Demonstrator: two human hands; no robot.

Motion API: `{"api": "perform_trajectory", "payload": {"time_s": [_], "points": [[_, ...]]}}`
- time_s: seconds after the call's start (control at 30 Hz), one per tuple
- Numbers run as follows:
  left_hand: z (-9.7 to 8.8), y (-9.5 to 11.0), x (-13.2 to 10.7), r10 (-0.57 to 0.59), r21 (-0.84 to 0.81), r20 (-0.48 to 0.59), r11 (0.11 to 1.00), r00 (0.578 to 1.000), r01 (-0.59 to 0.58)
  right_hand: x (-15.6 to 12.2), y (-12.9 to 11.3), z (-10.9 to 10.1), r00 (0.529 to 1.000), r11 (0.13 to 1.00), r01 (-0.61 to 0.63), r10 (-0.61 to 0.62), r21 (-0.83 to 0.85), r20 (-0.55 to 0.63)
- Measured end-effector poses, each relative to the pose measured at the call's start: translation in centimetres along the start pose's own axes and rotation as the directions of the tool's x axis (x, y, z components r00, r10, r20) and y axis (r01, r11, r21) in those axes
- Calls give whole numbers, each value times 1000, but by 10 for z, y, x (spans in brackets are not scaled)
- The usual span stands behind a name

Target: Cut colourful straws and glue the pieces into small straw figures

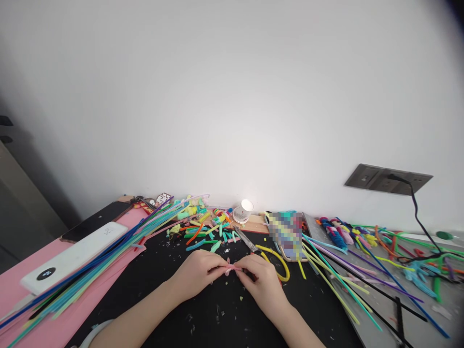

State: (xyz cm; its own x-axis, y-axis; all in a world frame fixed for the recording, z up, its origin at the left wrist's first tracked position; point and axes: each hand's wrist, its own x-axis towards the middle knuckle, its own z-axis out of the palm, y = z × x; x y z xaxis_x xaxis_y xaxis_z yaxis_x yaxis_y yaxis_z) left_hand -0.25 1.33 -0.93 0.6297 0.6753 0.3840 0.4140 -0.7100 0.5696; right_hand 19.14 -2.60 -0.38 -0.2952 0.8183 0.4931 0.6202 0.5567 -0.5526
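Observation:
Over the black work surface [203, 314], my left hand [195, 273] pinches one end of a small pink pipe cleaner piece [231, 267]. My right hand [261, 278] pinches its other end, with the fingertips of both hands almost touching. The piece is short and fuzzy, partly hidden by the fingers. Just beyond my right hand lie scissors [247, 239], their metal blades pointing away; a large yellow loop [288, 270] at their near end partly passes behind that hand. Cut pipe cleaner pieces [197, 234] in green, blue and orange are scattered beyond my left hand.
A white paper cup [246, 207] stands near the wall. At left, long pipe cleaners [108, 261] lie across a white power bank [76, 256] on a pink sheet [21, 285]. A phone [290, 253] and more pipe cleaners [348, 270] lie right. A black cable [416, 212] hangs from the wall socket.

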Motion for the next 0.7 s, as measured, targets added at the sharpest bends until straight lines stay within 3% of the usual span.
{"api": "perform_trajectory", "payload": {"time_s": [0.7], "points": [[-1,2,-1,-23,-21,17,1000,1000,23,0,-3,0,1000,1000,-28,28,12,13]]}}
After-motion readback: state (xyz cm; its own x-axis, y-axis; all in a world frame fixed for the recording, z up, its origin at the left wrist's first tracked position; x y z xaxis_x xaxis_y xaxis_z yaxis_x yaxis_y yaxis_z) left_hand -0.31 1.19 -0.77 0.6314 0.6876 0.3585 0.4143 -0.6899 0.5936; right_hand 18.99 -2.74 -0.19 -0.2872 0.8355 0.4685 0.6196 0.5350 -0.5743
